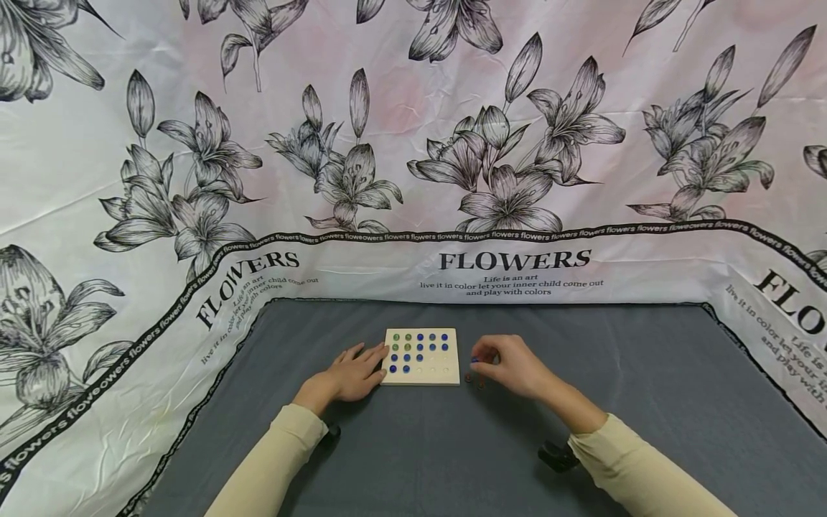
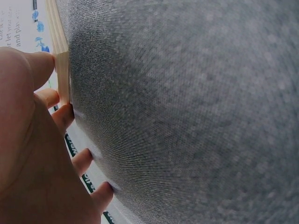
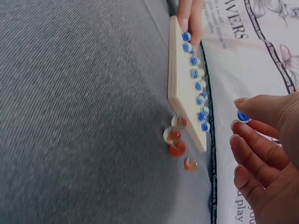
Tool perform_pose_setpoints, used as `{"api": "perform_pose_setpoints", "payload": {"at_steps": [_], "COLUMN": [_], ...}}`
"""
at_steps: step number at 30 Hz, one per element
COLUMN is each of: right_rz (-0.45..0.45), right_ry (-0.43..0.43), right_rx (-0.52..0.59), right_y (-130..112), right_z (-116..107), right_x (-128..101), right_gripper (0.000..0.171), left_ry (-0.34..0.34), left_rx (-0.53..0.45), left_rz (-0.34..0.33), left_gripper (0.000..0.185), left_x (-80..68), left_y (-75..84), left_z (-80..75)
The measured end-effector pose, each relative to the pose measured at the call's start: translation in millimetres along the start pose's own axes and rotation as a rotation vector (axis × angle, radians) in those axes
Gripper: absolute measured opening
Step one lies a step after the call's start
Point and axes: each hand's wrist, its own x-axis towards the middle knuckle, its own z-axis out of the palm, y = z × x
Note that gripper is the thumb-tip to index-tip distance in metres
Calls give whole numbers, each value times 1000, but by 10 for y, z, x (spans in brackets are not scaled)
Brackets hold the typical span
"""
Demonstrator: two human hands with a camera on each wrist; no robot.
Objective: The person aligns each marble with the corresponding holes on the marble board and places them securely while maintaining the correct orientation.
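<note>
A pale wooden board (image 1: 434, 376) with rows of round hollows lies on the grey cloth. Green marbles (image 1: 402, 342) fill hollows at its far left, and blue marbles (image 1: 420, 347) sit in many others; several hollows at the near right hold nothing. My left hand (image 1: 352, 375) rests at the board's left edge, thumb and fingertips touching it, fingers spread. Right of the board, my right hand (image 1: 510, 364) pinches a blue marble (image 3: 243, 115) between thumb and index finger, above the cloth. Several orange-red and clear marbles (image 3: 177, 149) lie on the cloth by the board's right edge.
The grey cloth (image 1: 413, 452) covers the table. Behind it hangs a white sheet (image 1: 362, 269) printed with flowers and lettering. A black wrist device (image 1: 558, 457) shows beneath the right forearm.
</note>
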Motion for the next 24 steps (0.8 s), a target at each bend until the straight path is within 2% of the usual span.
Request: {"api": "perform_pose_setpoints", "payload": {"at_steps": [5,12,16,24], "right_rz": [-3,-18,-25,-40], "right_ry": [-21,-1,6,0], "right_rx": [49,17,-14,25], "right_y": [-71,-134,-160,-238], "right_z": [57,152,218,313], "right_x": [70,168,209,261], "right_gripper": [9,7,7,8], "left_ry": [14,-5,-5,-3], "left_rx": [-1,9,15,8], "left_rz": [-4,-1,-1,2], "left_gripper": [59,57,57,57], "left_x": [75,-6,-35,-46], "left_y": [-82,19,45,37], "left_z": [87,-34,-46,-39]}}
